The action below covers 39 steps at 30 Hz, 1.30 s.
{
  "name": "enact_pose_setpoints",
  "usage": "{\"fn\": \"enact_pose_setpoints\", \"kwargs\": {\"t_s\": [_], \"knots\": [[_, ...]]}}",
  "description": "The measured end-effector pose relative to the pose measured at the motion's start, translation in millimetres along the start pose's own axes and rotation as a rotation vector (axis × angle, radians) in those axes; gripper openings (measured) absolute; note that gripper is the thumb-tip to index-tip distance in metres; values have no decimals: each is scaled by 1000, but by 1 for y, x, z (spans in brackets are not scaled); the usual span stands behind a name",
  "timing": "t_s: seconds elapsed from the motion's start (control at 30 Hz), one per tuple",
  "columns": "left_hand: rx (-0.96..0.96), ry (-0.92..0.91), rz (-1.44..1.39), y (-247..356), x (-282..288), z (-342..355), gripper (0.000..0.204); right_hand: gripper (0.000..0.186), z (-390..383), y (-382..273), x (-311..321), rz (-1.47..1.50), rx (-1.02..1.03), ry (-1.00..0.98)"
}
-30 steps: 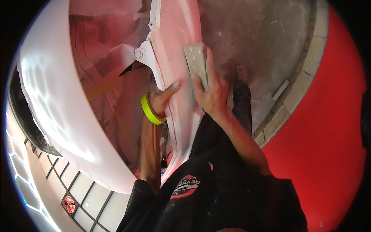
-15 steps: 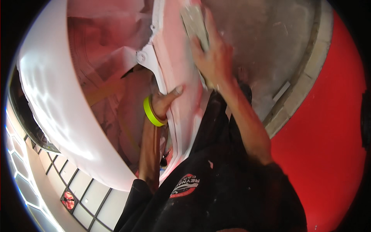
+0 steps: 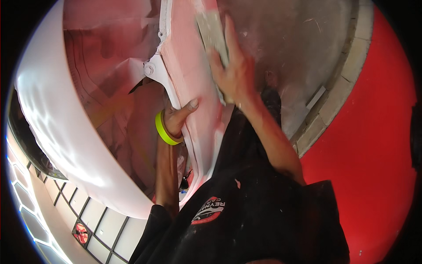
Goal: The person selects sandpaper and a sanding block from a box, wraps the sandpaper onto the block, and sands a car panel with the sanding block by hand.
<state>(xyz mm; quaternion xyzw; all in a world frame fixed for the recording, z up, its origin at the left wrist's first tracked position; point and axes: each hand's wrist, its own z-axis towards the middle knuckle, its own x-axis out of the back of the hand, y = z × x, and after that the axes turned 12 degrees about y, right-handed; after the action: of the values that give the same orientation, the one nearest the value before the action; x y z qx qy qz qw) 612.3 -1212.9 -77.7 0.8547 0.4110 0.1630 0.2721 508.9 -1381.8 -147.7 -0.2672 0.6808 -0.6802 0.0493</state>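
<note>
A car fender with patchy pink and white primer runs from the top of the view down toward my body. My right hand is closed around a long, pale sanding block and presses it along the fender's right side. My left hand grips the fender's inner edge, thumb lying on top; its other fingers are hidden. Around my left wrist sits a bright yellow-green band. A bolted tab sticks out from the fender's inner edge above that hand.
The raised white hood curves along the left. Behind the fender, wrinkled covering lies over the engine bay. Dusty grey floor stretches to the right, bordered by a pale block edge and a red surface. A red fan shows at lower left.
The whole view has shifted, so the fender and both hands appear farther left. My right hand and the block have moved slightly down along the fender. My left hand keeps its grip.
</note>
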Motion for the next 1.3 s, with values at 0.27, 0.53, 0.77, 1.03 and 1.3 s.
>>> {"fn": "enact_pose_setpoints", "kwargs": {"t_s": [0.27,0.53,0.77,1.03,1.3], "knots": [[-89,21,7,-5,12,13,64,73,-14,4,-4,15,-99,-29],[-139,-38,-30,3,2,2,64,75,-62,0,-1,75,188,186],[-52,-122,8,17,-5,14,56,74,58,-18,-1,-78,98,22],[-126,-73,28,14,-1,14,52,74,-18,-2,-7,62,151,171],[-170,-113,17,22,-14,19,54,75,6,15,-7,17,318,257]]}}
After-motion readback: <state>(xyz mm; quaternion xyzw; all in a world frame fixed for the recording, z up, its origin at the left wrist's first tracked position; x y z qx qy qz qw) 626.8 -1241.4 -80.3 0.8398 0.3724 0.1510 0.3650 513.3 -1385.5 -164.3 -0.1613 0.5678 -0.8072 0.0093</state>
